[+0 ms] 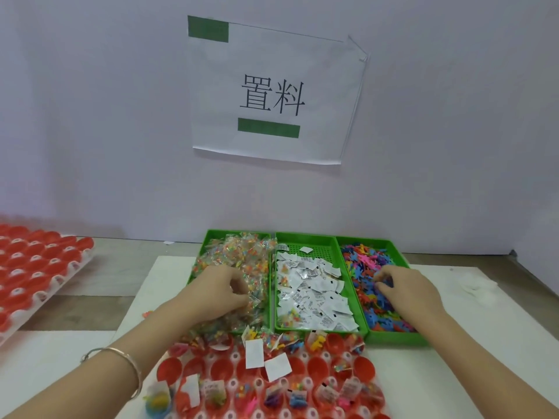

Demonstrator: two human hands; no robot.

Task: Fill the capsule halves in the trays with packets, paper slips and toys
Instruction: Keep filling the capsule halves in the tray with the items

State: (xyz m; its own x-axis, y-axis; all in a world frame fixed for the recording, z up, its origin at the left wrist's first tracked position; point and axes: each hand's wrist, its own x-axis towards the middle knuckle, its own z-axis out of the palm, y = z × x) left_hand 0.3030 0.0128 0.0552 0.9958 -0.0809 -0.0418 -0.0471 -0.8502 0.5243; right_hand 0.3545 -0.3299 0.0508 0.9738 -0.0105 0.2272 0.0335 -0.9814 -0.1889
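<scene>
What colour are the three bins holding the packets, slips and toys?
Bright green, all three bins; the head view shows it.

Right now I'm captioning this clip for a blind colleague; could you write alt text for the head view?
A person's left hand pinches clear packets in the left green bin while the right hand pinches coloured toys in the right bin; paper slips lie in the middle bin. Nearer lies a tray of red capsule halves, some already filled.
</scene>
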